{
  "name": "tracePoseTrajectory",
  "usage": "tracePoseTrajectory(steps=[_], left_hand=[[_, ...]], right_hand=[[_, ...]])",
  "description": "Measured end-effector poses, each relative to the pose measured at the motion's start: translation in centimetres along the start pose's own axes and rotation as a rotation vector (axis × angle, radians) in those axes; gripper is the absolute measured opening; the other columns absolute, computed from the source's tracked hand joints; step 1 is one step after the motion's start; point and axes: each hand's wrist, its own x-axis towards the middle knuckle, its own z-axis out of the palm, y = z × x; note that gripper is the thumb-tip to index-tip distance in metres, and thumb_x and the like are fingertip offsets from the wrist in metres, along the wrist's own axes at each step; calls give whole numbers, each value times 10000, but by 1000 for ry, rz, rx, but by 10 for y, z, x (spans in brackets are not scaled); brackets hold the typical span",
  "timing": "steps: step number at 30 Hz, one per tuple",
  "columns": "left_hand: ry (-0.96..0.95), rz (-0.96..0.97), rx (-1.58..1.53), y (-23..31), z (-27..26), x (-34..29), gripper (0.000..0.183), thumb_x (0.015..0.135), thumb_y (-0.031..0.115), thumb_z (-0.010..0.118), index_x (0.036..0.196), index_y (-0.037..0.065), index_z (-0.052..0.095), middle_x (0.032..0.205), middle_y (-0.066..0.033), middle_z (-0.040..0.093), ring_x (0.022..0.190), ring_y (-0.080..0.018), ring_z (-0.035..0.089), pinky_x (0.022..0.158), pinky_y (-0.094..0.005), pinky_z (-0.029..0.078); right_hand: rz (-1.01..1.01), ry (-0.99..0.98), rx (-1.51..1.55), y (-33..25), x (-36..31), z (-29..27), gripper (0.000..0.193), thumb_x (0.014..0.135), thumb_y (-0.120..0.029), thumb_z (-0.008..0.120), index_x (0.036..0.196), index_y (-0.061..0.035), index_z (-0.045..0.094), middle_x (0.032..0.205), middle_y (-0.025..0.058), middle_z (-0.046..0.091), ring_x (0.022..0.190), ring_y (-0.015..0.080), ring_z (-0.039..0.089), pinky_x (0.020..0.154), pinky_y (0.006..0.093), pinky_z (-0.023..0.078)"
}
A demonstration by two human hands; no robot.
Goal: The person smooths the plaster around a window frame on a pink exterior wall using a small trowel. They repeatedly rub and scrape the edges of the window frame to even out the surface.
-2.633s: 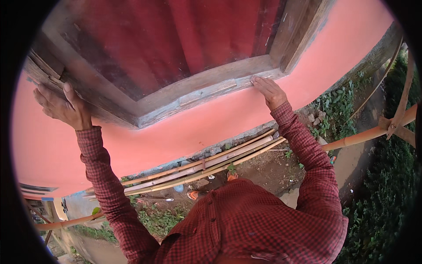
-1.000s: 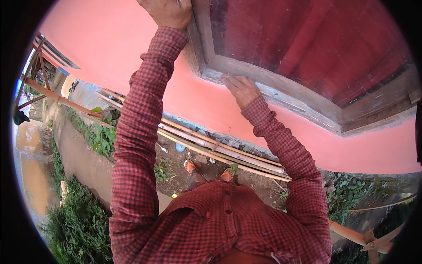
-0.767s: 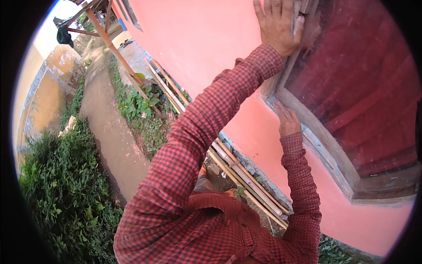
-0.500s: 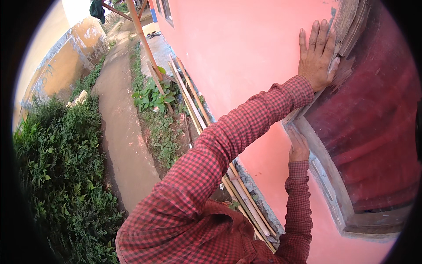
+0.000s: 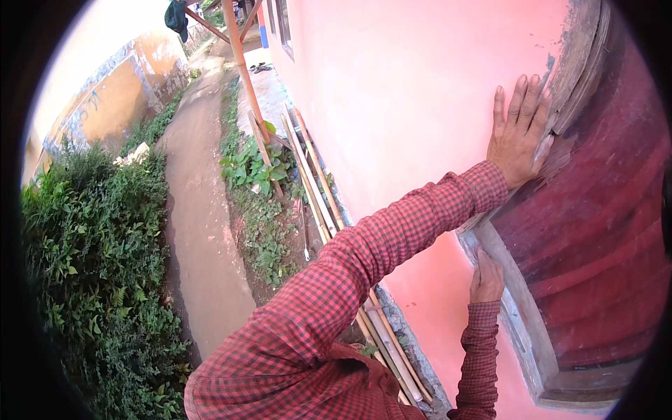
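My left hand (image 5: pixel 519 136) lies flat on the pink wall (image 5: pixel 420 84), fingers spread, its thumb side against the worn wooden window frame (image 5: pixel 575 84). Lower down, my right hand (image 5: pixel 488 276) rests by the frame's lower stretch, its fingers extended and slightly bent, with nothing seen in them. Behind the dusty window pane (image 5: pixel 595 231) hangs dark red cloth. The frame's wood looks cracked and splintered near my left thumb. Both arms wear red-and-black checked sleeves.
Several bamboo poles (image 5: pixel 315 178) lie along the wall's foot. A dirt path (image 5: pixel 206 231) runs beside dense green bushes (image 5: pixel 105 280). An upright post (image 5: pixel 241 63) stands ahead, with a dark cap (image 5: pixel 176 19) hanging near it. A weathered yellow wall (image 5: pixel 115 94) is at far left.
The view has shifted, so wall and window sit lower in the picture. My right hand has slid a little down along the frame, while my left hand keeps its place.
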Motion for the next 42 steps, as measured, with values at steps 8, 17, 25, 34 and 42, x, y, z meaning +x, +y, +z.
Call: tracePoseTrajectory(steps=[8, 17, 25, 34, 42], left_hand=[[43, 60, 28, -6, 9, -2, 778, 895, 242, 554, 1545, 11, 194, 1623, -221, 103, 1506, -409, 68, 1173, -617, 27], [-7, 66, 36, -10, 9, -2, 780, 912, 253, 541, 1553, 11, 166, 1630, -224, 66, 1517, -394, 23, 1179, -607, -28], [10, 52, 28, -9, 1, -2, 821, 869, 222, 579, 1551, 10, 174, 1630, -224, 70, 1516, -401, 21, 1176, -627, -8], [46, 39, -19, 1, 7, -1, 827, 856, 201, 606, 1541, -1, 190, 1620, -225, 120, 1507, -410, 85, 1168, -646, 55], [92, 46, -17, 1, 15, -1, 801, 892, 217, 591, 1544, 7, 177, 1626, -209, 113, 1513, -383, 80, 1171, -654, 39]], right_hand=[[23, 63, -93, -7, 1, 16, 326, 874, 14, 569, 1186, -16, 659, 1176, 103, 675, 1089, 288, 607, 948, 400, 484], [128, 38, -87, -19, 1, 11, 360, 855, 26, 558, 1199, -22, 652, 1226, 90, 658, 1134, 269, 597, 983, 386, 478], [118, -31, -88, -20, 5, 6, 375, 849, 28, 568, 1215, -15, 634, 1224, 91, 659, 1122, 270, 596, 981, 391, 476], [139, -1, -128, -14, 3, 21, 341, 872, 6, 577, 1203, -12, 654, 1217, 110, 670, 1044, 291, 631, 944, 402, 497], [86, 39, -152, -9, 0, 33, 338, 904, -2, 543, 1224, -11, 652, 1220, 154, 670, 1084, 322, 623, 950, 405, 501]])
